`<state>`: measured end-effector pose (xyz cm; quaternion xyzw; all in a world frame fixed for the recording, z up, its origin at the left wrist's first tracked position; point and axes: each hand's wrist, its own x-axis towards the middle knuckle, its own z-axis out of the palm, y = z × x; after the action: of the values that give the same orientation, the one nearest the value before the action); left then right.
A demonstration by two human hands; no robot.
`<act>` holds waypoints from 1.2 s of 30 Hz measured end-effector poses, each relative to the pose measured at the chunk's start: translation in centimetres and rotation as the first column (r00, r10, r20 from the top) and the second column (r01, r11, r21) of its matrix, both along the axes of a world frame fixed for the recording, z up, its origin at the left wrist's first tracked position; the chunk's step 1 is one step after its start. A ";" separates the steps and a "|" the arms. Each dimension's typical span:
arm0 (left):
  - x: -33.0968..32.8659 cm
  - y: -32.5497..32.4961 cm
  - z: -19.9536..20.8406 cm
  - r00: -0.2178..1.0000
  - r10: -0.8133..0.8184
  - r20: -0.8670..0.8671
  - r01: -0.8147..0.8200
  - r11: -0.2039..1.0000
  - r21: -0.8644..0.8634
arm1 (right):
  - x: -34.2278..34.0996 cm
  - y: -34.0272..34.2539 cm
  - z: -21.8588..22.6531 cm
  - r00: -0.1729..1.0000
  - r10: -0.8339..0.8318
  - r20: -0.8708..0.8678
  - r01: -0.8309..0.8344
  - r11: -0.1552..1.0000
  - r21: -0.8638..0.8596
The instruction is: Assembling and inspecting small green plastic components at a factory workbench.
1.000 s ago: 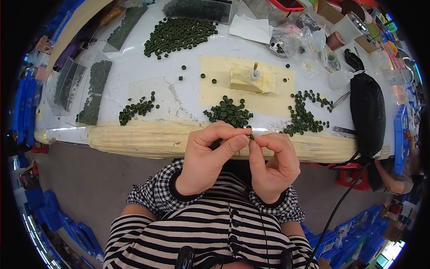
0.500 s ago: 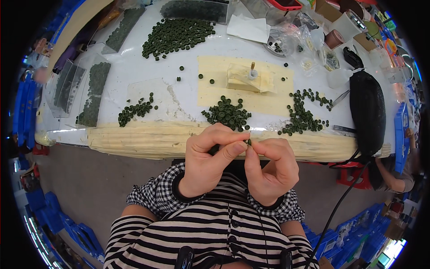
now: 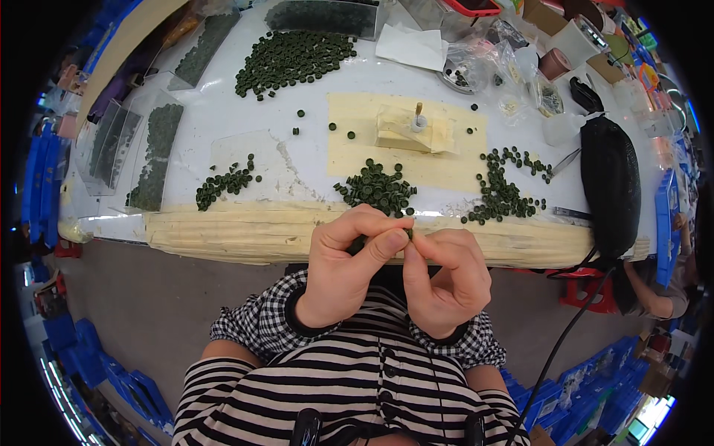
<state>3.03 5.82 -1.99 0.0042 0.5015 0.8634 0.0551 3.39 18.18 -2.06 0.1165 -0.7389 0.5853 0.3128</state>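
Note:
My left hand [image 3: 343, 262] pinches a small dark green round piece [image 3: 408, 232] between thumb and forefinger, in front of the table's near edge. Its curled fingers also have dark green behind them, mostly hidden. On the other side, my right hand [image 3: 451, 279] meets the left fingertips, its thumb and forefinger pressed together at the same piece. Whether the right fingers hold something else of their own cannot be made out. Just beyond the hands lies a heap of dark green round pieces [image 3: 378, 187].
Smaller groups of pieces lie left [image 3: 224, 184] and right [image 3: 502, 195], with a large spread [image 3: 286, 63] farther back. A taped block with an upright pin [image 3: 405, 132] stands mid-table. Clear trays [image 3: 156, 149] line the left; tweezers [image 3: 567, 162] and a black bag-like object [image 3: 610, 186] are right.
My right hand has shifted slightly left, closer against the left fingertips. The green piece between them shows less now. The heaps have stayed as they were.

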 end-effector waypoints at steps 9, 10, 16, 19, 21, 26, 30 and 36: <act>-0.7 -0.4 0.4 0.991 0.020 -0.129 -0.050 0.972 -0.229 | -0.2 1.0 0.1 0.991 0.119 0.065 -0.120 0.993 0.017; -0.8 -0.6 0.3 0.980 0.013 -0.199 -0.075 0.949 -0.305 | -0.2 1.2 0.1 0.988 0.130 0.085 -0.132 0.991 0.015; -0.8 -0.9 0.5 0.943 -0.023 -0.331 -0.150 0.860 -0.487 | -0.1 1.6 0.2 0.981 0.166 0.104 -0.166 0.986 -0.009; -1.0 -1.0 0.6 0.939 -0.026 -0.344 -0.159 0.853 -0.498 | -0.2 1.6 0.1 0.980 0.178 0.092 -0.176 0.984 -0.022; -1.1 -1.0 0.7 0.940 -0.035 -0.339 -0.149 0.851 -0.503 | -0.2 1.6 0.1 0.981 0.171 0.095 -0.171 0.985 -0.011; -1.4 -1.4 0.9 0.901 -0.091 -0.424 -0.199 0.782 -0.591 | -0.3 2.0 0.0 0.973 0.204 0.111 -0.206 0.978 0.011; -1.3 -1.8 1.5 0.766 -0.182 -0.616 -0.420 0.583 -0.695 | -0.2 2.6 0.0 0.917 0.338 0.211 -0.317 0.940 -0.128; -2.1 -2.0 1.5 0.842 -0.183 -0.508 -0.264 0.680 -0.684 | 0.1 2.2 0.0 0.932 0.292 0.215 -0.293 0.956 -0.026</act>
<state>0.92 3.86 -0.45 0.2121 0.7977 0.5535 -0.1109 3.53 20.41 -2.02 0.1617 -0.7448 0.6322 0.1394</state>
